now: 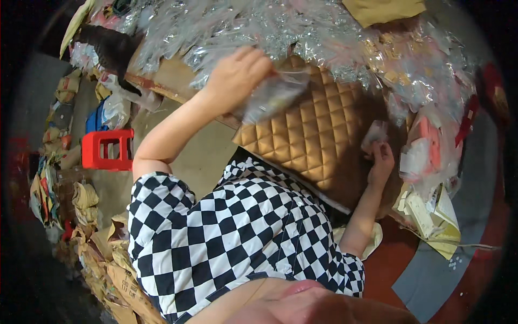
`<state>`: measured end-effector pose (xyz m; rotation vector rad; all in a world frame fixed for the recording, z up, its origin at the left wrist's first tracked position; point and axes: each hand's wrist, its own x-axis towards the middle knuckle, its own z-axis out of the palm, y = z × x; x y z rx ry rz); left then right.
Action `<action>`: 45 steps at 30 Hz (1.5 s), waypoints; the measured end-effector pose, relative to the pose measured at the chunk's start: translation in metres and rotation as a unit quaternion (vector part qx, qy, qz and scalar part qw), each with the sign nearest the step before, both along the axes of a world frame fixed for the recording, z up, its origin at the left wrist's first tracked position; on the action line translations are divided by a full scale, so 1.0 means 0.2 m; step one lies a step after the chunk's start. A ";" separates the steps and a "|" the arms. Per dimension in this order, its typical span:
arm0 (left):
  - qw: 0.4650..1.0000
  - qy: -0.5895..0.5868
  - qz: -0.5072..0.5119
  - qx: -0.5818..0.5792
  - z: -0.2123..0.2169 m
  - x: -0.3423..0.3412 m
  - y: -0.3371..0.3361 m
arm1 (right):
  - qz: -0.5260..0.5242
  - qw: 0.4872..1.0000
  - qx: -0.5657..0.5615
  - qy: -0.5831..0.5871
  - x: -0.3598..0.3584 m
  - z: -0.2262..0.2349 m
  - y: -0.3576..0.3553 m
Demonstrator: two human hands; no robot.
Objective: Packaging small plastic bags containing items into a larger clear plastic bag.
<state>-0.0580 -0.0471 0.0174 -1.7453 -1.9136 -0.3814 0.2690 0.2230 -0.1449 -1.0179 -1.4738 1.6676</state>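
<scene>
My left hand (240, 70) is raised over the near edge of the heap, its fingers closed on the top of a clear plastic bag (278, 97). The bag hangs down, blurred, with something small and indistinct inside. Off to the right, my right hand (382, 159) pinches a small clear packet (375, 132) between thumb and fingers. What that packet contains is too small to make out. Beneath both hands lies a brown quilted sheet (313, 127) with a diamond pattern, partly in shadow.
A wide heap of clear plastic packets (237, 27) covers the far side. Brown paper (383, 11) lies on it. At right sits a clear bag with red and white contents (429, 143). A red plastic stool (108, 150) and crumpled brown paper sacks (127, 278) stand at left.
</scene>
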 end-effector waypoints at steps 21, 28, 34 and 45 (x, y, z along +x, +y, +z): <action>0.873 -0.433 -0.220 -0.051 -0.30 0.24 0.66 | 0.064 0.959 0.252 0.111 -0.45 0.58 -0.02; 0.882 -0.376 -0.266 -0.100 -0.12 0.36 0.41 | 0.329 0.656 0.631 -0.251 -0.45 0.81 -0.17; 0.890 -0.333 -0.292 -0.111 -0.07 0.39 0.36 | 0.393 0.585 0.643 -0.300 -0.40 0.82 -0.22; 0.937 -0.276 -0.192 -0.099 -0.11 0.23 0.41 | 0.228 0.737 0.624 -0.127 -0.35 0.74 -0.13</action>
